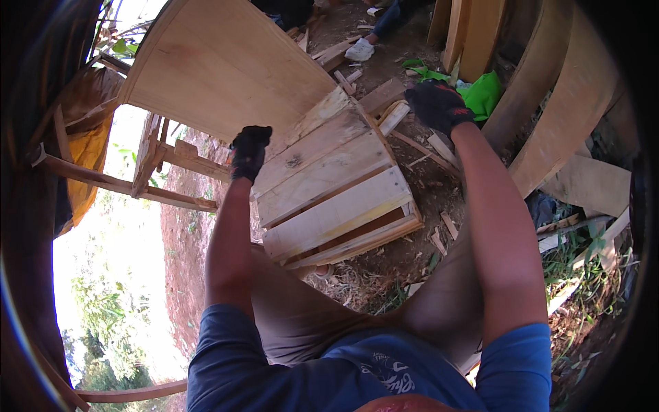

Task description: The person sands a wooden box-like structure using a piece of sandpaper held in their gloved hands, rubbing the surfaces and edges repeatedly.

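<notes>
In front of me lies a slatted wooden panel (329, 182), made of pale planks with gaps between some of them. A broad plywood sheet (226, 69) adjoins its far end and spreads to the upper left. My left hand (250, 152), in a black glove, is closed at the panel's left side, where it meets the sheet. My right hand (439, 106), gloved the same way, is closed in a fist beyond the panel's right edge, above scrap wood. What either hand grips, if anything, is hidden by the gloves.
Curved boards (576, 103) stand at the right, with a bright green bag (482, 95) beside them. A rough timber frame (182, 158) stands at the left. Wood offcuts (395, 118) litter the dirt. Another person's shoe (360, 50) shows at the far side.
</notes>
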### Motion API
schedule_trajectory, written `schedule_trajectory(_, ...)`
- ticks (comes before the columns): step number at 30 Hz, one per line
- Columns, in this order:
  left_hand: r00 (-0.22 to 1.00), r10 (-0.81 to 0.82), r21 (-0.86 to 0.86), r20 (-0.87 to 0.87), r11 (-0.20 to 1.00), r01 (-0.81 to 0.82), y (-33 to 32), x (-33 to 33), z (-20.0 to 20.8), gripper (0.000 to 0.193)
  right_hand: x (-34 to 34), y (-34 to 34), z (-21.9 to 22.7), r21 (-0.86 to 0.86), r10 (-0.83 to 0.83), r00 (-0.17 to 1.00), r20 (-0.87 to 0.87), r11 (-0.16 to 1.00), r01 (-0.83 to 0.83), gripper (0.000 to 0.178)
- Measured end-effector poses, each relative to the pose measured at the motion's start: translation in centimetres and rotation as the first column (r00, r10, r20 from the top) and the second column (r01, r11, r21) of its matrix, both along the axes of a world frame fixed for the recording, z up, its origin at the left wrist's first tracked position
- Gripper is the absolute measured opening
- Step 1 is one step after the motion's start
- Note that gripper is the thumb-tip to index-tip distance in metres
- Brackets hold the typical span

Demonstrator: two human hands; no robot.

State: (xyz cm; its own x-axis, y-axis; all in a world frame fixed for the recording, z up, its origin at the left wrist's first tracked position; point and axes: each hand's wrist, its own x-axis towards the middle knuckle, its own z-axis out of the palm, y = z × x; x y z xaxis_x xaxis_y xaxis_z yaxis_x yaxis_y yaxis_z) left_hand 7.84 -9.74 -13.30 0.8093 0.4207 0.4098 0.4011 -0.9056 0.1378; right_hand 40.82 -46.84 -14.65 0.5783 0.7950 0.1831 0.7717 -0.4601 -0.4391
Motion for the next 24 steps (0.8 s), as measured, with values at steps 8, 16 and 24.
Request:
schedule_trajectory(8,0.645,0.754,0.189,-0.123,0.656,-0.731,1.3,-14.0,3.7,0.041,-1.5,1.1,0.6,-0.066,0.023,0.999,0.026,0.998,-0.021,0.042)
schedule_trajectory(16,0.988,0.003,0.13,-0.157,0.991,0.018,-9.0,-1.8,0.5,0.051,-0.9,2.7,-1.5,-0.202,0.07,0.996,0.059,0.978,-0.057,0.043)
schedule_trajectory(24,0.913,-0.326,0.237,-0.246,0.893,0.383,-7.1,1.5,-3.1,0.036,-0.8,2.9,-2.8,-0.269,-0.034,0.999,0.001,0.963,0.034,0.049)
